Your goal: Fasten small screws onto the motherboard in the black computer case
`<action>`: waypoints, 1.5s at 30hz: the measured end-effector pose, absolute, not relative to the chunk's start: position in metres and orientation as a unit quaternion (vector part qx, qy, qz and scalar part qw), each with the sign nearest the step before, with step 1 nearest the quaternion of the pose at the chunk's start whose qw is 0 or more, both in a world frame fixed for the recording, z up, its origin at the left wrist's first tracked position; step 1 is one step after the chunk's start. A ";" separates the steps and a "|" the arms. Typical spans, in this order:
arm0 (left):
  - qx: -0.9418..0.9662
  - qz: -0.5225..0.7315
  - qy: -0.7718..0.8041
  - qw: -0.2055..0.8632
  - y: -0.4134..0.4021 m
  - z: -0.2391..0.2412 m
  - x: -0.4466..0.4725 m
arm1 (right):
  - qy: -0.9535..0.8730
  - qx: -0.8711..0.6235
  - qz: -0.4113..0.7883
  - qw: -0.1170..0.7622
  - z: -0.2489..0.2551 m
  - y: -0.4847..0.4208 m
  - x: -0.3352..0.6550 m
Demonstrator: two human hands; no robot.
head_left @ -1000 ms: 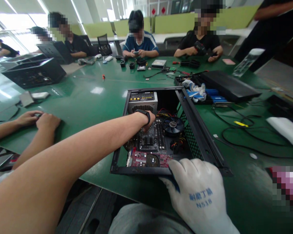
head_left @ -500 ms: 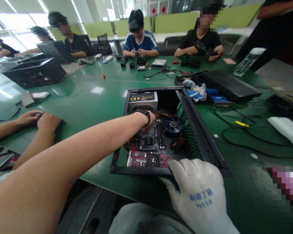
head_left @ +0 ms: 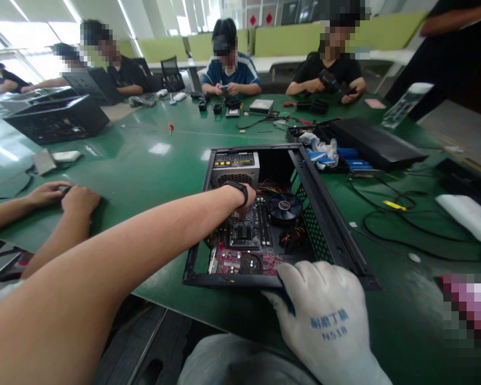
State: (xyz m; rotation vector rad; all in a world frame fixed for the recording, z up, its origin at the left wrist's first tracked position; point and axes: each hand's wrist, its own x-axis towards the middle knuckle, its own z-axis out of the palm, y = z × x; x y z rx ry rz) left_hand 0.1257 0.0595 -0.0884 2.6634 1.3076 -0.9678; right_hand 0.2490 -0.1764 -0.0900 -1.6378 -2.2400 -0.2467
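Observation:
A black computer case (head_left: 340,235) lies open-side up on the green table, close to me. My bare left hand (head_left: 246,200), with a black band at its wrist, reaches into it over the motherboard (head_left: 242,232). Its fingers are mostly hidden, so what they touch cannot be made out. My right hand (head_left: 324,310), in a white glove, is wrapped over the near edge of the case frame. Inside are a power supply (head_left: 234,168) at the far left, a black cooling fan (head_left: 284,207) right of the motherboard, and a red card (head_left: 232,262) along the near side.
A co-worker's hands (head_left: 70,200) rest on the table at left. Behind the case, at right, an open black case (head_left: 377,141) holds gloves (head_left: 320,149). Black cables (head_left: 385,214) and a white pouch-like object (head_left: 468,216) lie at right. Several people sit across the table.

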 end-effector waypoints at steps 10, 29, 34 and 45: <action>0.900 -0.157 0.406 0.029 0.061 -0.071 0.111 | -0.782 -0.590 -0.077 0.188 -0.089 -0.178 0.249; 0.840 0.258 0.467 0.102 0.035 -0.001 0.036 | -0.754 -0.629 -0.175 0.070 -0.081 0.101 0.251; 0.829 0.254 0.473 0.155 0.023 -0.024 0.017 | -0.739 -0.649 -0.172 0.051 -0.078 0.158 0.245; 0.806 0.268 0.494 0.186 0.006 -0.042 -0.009 | -0.740 -0.648 -0.178 0.038 -0.074 0.143 0.237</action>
